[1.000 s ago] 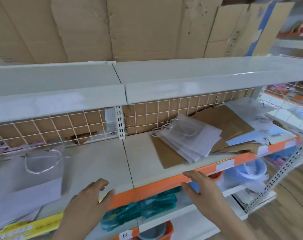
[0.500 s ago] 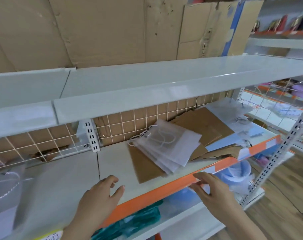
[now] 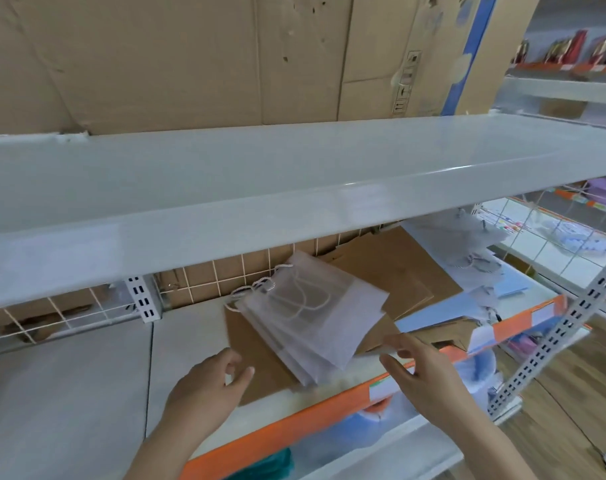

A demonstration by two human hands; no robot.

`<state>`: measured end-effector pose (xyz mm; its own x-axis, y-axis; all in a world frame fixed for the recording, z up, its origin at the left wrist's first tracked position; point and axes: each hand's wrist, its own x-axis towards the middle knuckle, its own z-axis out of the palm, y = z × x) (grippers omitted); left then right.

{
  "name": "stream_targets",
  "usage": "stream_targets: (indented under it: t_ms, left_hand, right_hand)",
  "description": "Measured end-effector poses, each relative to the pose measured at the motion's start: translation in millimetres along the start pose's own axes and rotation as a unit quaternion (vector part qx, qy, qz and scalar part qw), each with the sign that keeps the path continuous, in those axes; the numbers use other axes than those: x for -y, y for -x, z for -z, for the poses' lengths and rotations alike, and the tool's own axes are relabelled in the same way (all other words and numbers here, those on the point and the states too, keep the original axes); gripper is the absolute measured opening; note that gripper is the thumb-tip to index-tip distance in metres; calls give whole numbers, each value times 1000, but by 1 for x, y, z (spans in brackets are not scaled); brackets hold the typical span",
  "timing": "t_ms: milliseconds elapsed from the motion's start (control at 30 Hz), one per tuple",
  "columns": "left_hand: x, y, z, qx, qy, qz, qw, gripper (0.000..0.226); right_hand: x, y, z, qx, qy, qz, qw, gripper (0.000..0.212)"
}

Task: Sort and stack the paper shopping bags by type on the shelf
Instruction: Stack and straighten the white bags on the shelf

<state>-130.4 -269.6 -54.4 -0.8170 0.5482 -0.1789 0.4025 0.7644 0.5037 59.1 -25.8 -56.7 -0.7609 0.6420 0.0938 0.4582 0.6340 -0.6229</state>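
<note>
Both hands, the left hand [image 3: 213,379] and right hand [image 3: 421,368], reached open-fingered and empty toward the fanned stack of translucent white rope-handled bags [image 3: 305,317], apparently to gather them.

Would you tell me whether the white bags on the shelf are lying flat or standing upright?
Lying flat: the white bags form a fanned pile on a brown bag.

White bags [image 3: 312,315] fanned flat atop brown bag [image 3: 260,362], shelf [image 3: 187,337]

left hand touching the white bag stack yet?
Apart. Head view shows brown bag surface between the left hand fingertips and the white bag stack.
</note>
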Motion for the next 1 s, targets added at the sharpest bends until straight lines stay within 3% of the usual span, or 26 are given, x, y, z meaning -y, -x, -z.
stream_targets:
  t_ms: [167,333,467,567,667,833,1000]
  left_hand:
    - [-34,-20,-32,5,49,43,998,36]
    - [-75,-43,-65,4,108,147,983,39]
    - [-106,-64,-85,-22,94,246,965,66]
    - [-126,-70,-98,-79,14,310,947,91]
    - [-143,-76,-106,-89,-39,338,936,107]
    - [-145,-82,-109,-112,-5,349,931,81]
    - [-144,-77,-115,-226,198,263,917,21]
  right_hand:
    - [-25,-37,13,29,-5,24,999,21]
    - [-47,-67,33,70,-10,65,995,21]
    - [-70,-83,46,103,1,99,990,24]
    - [-81,-91,51,125,5,123,984,24]
    - [-87,-98,52,144,10,139,980,22]
    - [-94,-111,53,180,18,148,972,21]
    - [-88,-121,50,170,-11,170,971,14]
